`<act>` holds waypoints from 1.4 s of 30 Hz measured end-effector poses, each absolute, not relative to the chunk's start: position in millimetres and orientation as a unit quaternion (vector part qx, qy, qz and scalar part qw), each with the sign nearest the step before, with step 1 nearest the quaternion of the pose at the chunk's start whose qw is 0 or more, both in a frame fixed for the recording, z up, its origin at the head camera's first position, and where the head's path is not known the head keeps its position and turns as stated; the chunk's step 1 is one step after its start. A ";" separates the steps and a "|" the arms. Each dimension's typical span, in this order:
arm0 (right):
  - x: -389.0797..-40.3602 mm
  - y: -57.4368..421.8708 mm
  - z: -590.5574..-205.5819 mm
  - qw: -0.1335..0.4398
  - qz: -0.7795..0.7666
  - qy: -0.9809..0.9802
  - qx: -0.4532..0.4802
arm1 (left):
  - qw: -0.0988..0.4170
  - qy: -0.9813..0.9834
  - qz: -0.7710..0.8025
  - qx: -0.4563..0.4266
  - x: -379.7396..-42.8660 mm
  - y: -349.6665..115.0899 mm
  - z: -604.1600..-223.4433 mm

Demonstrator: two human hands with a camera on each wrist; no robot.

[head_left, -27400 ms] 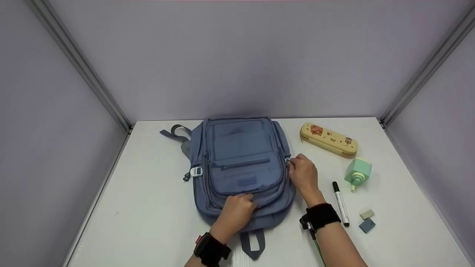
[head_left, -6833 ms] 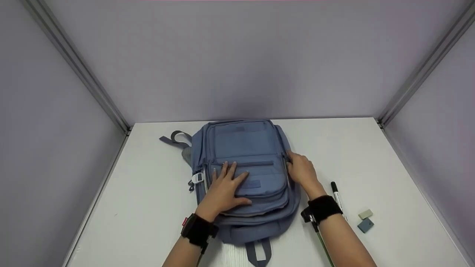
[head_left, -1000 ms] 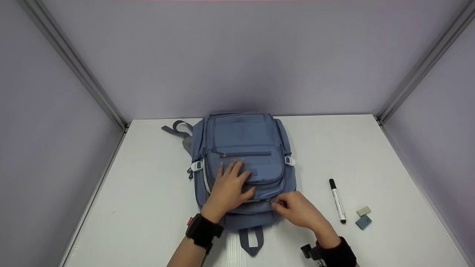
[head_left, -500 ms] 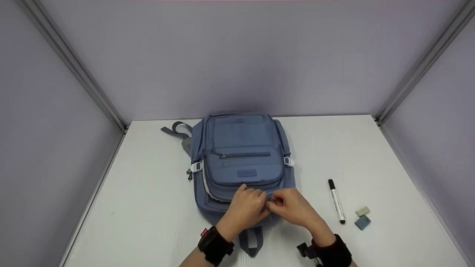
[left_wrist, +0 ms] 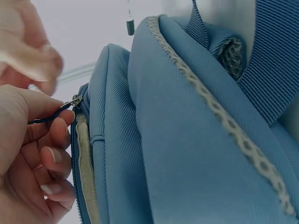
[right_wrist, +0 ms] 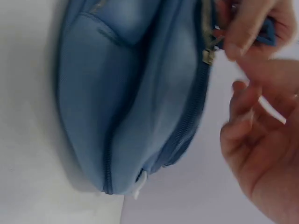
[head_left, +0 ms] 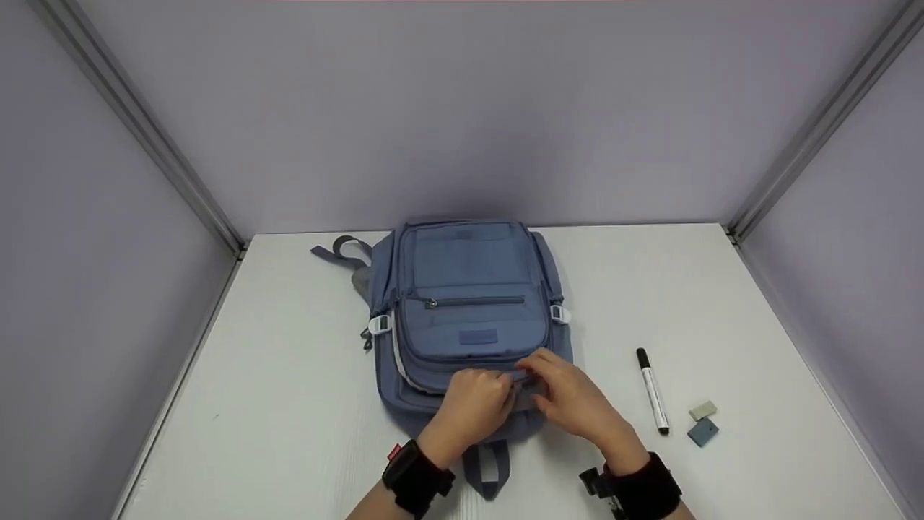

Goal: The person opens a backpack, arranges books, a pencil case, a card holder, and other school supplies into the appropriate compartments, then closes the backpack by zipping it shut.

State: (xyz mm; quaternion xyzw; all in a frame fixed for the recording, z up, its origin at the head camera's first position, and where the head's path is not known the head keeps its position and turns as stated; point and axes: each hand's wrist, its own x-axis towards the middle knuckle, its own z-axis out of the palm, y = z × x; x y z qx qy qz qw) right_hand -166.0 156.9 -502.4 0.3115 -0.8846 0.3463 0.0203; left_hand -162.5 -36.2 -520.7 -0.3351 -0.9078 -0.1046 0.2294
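A blue backpack [head_left: 473,260] lies on its back on the white table, front pockets up and top loop toward the person. My left hand [head_left: 473,412] is at the near edge of the front compartment. In the left wrist view its thumb and forefinger pinch the dark cord of a zipper pull [left_wrist: 53,115], close by the metal slider [left_wrist: 77,99]. Beside the slider the zipper gapes, showing a beige inner strip [left_wrist: 85,163]. My right hand [head_left: 574,401] hovers just right of the left, fingers loosely bent and apart, holding nothing; it is blurred in the left wrist view.
To the right lie a black-capped white marker [head_left: 653,393], a small pale green block [head_left: 702,410] and a dark blue-grey block [head_left: 702,432]. A strap [head_left: 350,249] sticks out at the bag's far left. Grey panels [head_left: 462,115] enclose the table's back and sides.
The yellow pencil case and green bottle seen earlier are gone from the table. My left hand has moved from flat on the pocket to the zipper pull; my right hand has let go there.
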 end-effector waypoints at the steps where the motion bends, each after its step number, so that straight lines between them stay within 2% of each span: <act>1: -166.7 155.7 -506.1 0.035 0.326 -0.893 0.307 | 0.224 -0.910 -0.107 -0.333 -161.9 -36.6 -520.0; 8: -174.2 151.7 -524.2 0.123 0.266 -0.899 0.325 | 0.191 -0.917 -0.110 -0.331 -157.1 -37.9 -517.4; 22: -178.2 154.0 -533.1 0.189 0.230 -0.888 0.350 | 0.242 -0.911 -0.117 -0.312 -154.2 -45.5 -522.5; 34: -178.3 155.9 -533.2 0.188 0.232 -0.890 0.344 | 0.250 -0.906 -0.173 -0.294 -146.7 -68.2 -519.1; 42: -178.3 161.0 -532.2 0.174 0.233 -0.897 0.334 | 0.207 -0.914 -0.217 -0.271 -144.3 -92.3 -516.9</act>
